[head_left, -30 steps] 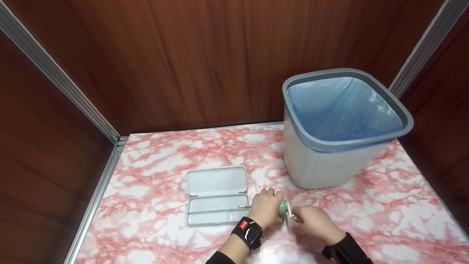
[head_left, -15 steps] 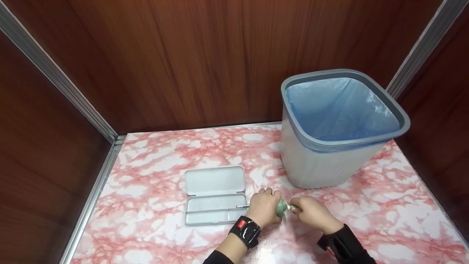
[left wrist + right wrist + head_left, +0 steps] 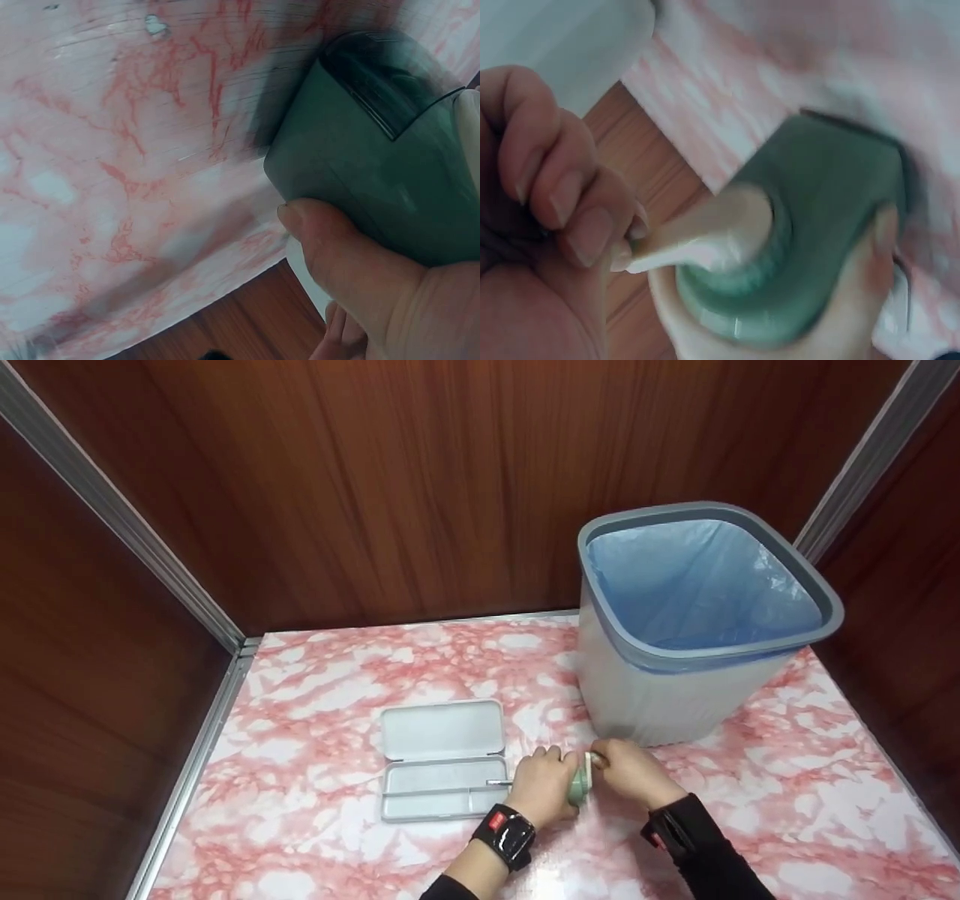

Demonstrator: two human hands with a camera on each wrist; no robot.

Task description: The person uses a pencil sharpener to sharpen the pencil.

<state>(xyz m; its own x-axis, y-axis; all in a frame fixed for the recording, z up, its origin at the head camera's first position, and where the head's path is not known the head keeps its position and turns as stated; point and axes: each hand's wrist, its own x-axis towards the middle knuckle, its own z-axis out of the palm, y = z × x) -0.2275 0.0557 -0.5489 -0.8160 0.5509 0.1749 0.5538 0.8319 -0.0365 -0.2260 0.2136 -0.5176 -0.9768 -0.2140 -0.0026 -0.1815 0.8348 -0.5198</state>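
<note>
My left hand (image 3: 544, 787) grips a green hand-crank pencil sharpener (image 3: 577, 790) and holds it down on the table. In the left wrist view the thumb lies along the green body (image 3: 352, 172), which has a dark translucent part. A cream crank (image 3: 705, 229) sticks out of the sharpener's right end. The fingers of my right hand (image 3: 630, 769) pinch the crank's end knob, mostly hidden by them. Left of my left hand shows the end of a thin pencil-like stick (image 3: 498, 783), over the edge of an open pale pencil case (image 3: 442, 727); its other part is hidden.
The pencil case lies flat with its lid folded back, its base split by dividers. A tall bin (image 3: 660, 705) with a grey rim and blue liner stands behind my right hand. Wood-look panels (image 3: 412, 495) enclose the red-and-white marbled table (image 3: 315, 682).
My right hand has turned the crank, moving from low beside the sharpener to higher and farther from me. My left hand and the sharpener stay nearly in place.
</note>
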